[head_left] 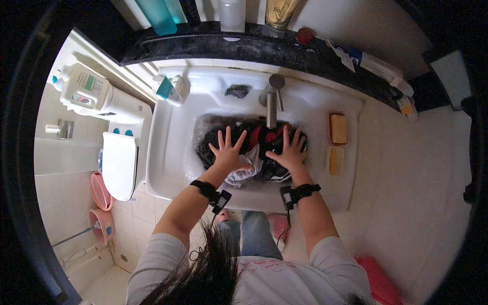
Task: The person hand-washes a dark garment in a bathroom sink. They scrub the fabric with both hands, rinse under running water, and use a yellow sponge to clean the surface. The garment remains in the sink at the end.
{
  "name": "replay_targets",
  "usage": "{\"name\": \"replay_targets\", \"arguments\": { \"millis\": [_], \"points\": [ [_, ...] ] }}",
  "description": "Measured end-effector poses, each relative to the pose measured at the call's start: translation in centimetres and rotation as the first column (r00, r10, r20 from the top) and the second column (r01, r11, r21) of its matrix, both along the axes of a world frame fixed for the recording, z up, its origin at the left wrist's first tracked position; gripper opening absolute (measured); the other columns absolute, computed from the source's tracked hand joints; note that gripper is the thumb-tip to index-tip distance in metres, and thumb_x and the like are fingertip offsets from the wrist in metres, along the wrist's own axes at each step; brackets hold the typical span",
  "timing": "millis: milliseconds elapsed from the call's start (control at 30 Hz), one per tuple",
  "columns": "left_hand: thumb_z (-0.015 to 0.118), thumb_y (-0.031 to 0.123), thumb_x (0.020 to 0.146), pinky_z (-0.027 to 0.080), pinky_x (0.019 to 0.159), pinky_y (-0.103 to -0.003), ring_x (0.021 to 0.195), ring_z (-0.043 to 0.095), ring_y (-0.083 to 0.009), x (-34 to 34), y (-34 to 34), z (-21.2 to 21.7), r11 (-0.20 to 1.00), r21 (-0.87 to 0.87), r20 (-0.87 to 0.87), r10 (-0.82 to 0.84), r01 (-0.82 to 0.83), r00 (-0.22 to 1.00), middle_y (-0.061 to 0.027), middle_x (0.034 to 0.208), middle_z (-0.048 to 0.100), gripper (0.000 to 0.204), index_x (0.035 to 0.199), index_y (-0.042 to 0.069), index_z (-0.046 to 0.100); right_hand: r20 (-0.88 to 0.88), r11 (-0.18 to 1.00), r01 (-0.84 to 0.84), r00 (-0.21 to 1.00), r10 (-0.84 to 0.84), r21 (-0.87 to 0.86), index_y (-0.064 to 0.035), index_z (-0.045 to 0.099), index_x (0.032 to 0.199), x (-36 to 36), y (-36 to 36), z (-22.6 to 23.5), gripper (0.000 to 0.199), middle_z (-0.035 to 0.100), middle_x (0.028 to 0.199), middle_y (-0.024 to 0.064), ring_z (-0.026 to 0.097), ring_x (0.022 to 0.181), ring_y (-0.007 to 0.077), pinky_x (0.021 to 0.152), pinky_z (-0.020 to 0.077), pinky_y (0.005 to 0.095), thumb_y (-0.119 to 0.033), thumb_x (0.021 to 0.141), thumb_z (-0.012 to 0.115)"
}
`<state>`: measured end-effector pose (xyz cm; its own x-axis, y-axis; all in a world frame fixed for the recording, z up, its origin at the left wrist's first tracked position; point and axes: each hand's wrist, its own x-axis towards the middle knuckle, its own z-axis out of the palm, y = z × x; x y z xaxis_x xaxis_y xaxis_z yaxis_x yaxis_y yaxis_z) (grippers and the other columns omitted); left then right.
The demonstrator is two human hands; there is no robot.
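Observation:
Dark wet clothes (264, 140) fill the basin of a white sink (170, 127), with red patches showing among them. A pale grey piece of cloth (241, 176) lies on the near side of the pile. My left hand (230, 155) is spread over the left part of the clothes, its fingers apart. Over the right part, my right hand (288, 154) is spread too, close to the tap. Neither hand grips anything; whether the palms press on the cloth is hard to tell. The metal tap (272, 104) reaches over the far edge of the pile.
Soap bars (338, 128) in dishes sit on the sink's right rim. A white-and-teal tube (169, 91) stands at its far left corner. Behind runs a dark shelf (203, 48) with bottles. At left are a toilet (119, 165), a large jug (85, 87) and a pink bucket (102, 226).

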<state>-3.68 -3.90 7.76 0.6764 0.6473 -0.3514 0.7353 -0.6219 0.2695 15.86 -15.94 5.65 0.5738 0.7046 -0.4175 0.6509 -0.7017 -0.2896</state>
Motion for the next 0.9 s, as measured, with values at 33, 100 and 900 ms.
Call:
{"name": "replay_targets", "arguments": {
  "millis": [33, 100, 900],
  "points": [
    [0.08, 0.057, 0.047, 0.019, 0.091, -0.072, 0.134, 0.008, -0.0419, 0.9, 0.6, -0.3, 0.997, -0.074, -0.116, 0.013, -0.022, 0.993, -0.0194, 0.145, 0.013, 0.127, 0.141, 0.039, -0.003, 0.019, 0.995, -0.051, 0.998, 0.053, -0.087, -0.0323, 0.001, 0.142, -0.1, 0.7, -0.7, 0.109, -0.006, 0.147, 0.0215, 0.002, 0.131, 0.0493, 0.092, 0.0177, 0.0721, -0.062, 0.062, 0.068],
    [0.081, 0.056, 0.047, 0.02, 0.09, -0.073, 0.133, 0.012, -0.0423, 2.2, 1.5, -1.0, 0.989, -0.123, -0.156, 0.063, -0.082, 0.986, -0.0194, 0.144, 0.016, 0.126, 0.141, 0.039, -0.002, 0.065, 0.967, -0.137, 0.986, 0.155, -0.217, -0.0308, 0.004, 0.143, -0.5, 1.7, -2.4, 0.11, -0.003, 0.147, 0.0205, 0.006, 0.13, 0.0505, 0.088, 0.0203, 0.0746, -0.066, 0.059, 0.067],
    [0.064, 0.024, 0.075, 0.048, 0.079, -0.043, 0.099, 0.057, -0.0365, 4.8, 5.5, -11.2, 0.939, -0.344, -0.212, -0.061, -0.016, 0.975, -0.021, 0.109, 0.058, 0.063, 0.129, 0.006, 0.036, 0.171, 0.97, -0.099, 0.983, 0.061, 0.224, -0.0045, 0.056, 0.104, 1.1, 4.4, -5.9, 0.048, 0.051, 0.108, 0.018, 0.053, 0.098, 0.0327, 0.078, 0.0476, 0.0432, -0.023, 0.065, 0.076]
  ]
}}
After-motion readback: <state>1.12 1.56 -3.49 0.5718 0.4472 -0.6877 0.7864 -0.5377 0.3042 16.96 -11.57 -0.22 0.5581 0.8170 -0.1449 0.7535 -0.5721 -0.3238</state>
